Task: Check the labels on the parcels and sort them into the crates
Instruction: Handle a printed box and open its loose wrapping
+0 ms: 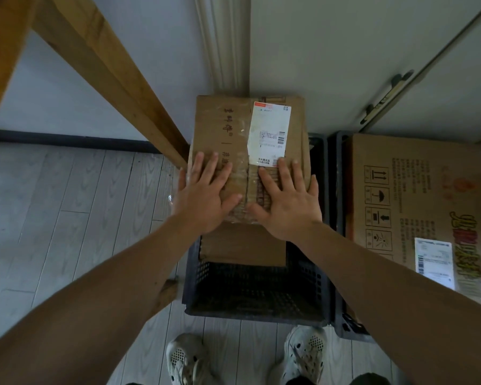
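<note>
Parcels number three here, all brown cardboard. The taped parcel (233, 126) lies flat across the far part of the black lattice crate (256, 307) and carries one white shipping label (270, 132) on its top face, toward the right. A second, plain cardboard parcel (242, 245) sits lower, inside the same crate, partly covered by the first. The third, a large printed box (417, 195) with its own white label (435, 259), lies over a second dark crate (338, 190) just to the right of the first; that makes two crates and two labels. Both hands rest palm-down on the near end of the taped parcel, gripping nothing. The left hand (203, 195) has straight, spread fingers, and its little finger reaches the parcel's left edge. The right hand (286, 201) is equally flat, its fingertips touching the label's lower edge. One slanted wooden table leg (117, 79) runs down to the parcel's left side. Two pale perforated shoes (184, 359) stand on the grey plank floor (53, 218) just before the crate. One cupboard handle (386, 95) shows at upper right.
</note>
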{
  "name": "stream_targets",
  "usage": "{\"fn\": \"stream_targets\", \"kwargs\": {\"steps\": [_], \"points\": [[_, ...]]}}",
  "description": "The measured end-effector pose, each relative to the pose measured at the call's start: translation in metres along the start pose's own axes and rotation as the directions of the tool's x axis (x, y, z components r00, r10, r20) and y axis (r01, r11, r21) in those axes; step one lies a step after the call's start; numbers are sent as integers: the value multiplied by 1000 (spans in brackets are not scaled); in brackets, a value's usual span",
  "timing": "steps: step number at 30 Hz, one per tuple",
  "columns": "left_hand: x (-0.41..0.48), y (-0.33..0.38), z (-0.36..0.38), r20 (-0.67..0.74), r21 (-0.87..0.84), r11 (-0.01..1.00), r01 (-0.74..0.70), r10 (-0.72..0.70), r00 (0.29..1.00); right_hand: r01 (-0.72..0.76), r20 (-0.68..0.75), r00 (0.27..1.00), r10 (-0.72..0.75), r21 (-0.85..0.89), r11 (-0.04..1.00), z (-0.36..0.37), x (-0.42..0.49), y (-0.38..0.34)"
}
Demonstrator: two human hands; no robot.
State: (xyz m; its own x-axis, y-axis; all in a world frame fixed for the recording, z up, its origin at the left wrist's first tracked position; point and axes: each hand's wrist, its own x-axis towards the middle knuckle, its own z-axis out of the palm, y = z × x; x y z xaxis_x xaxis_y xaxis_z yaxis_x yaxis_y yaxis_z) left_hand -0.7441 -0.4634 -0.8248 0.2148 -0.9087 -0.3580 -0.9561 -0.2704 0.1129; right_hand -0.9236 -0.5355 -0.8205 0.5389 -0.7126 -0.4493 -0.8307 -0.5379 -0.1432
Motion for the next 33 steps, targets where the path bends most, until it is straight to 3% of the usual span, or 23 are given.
{"fn": "stream_targets", "kwargs": {"steps": [7, 13, 19, 27, 33], "points": [[-18, 0, -26, 180, -2, 999, 51, -50, 982, -8, 99, 995, 6, 16, 1000, -24, -18, -3], [-73, 8, -93, 277, -91, 983, 157, -126, 953, -64, 118, 992, 51, 107, 992, -85, -81, -8], [-137, 22, -160, 263, -142, 976, 167, -125, 957, -155, 180, 975, 129, 139, 978, -141, -154, -31], [-214, 21, -260, 185, -165, 985, 52, -21, 983, -295, 134, 953, 272, 203, 934, -208, -255, -74], [-268, 23, -307, 153, -122, 992, -10, 29, 988, -273, 47, 962, 270, 258, 927, -249, -309, -86]]}}
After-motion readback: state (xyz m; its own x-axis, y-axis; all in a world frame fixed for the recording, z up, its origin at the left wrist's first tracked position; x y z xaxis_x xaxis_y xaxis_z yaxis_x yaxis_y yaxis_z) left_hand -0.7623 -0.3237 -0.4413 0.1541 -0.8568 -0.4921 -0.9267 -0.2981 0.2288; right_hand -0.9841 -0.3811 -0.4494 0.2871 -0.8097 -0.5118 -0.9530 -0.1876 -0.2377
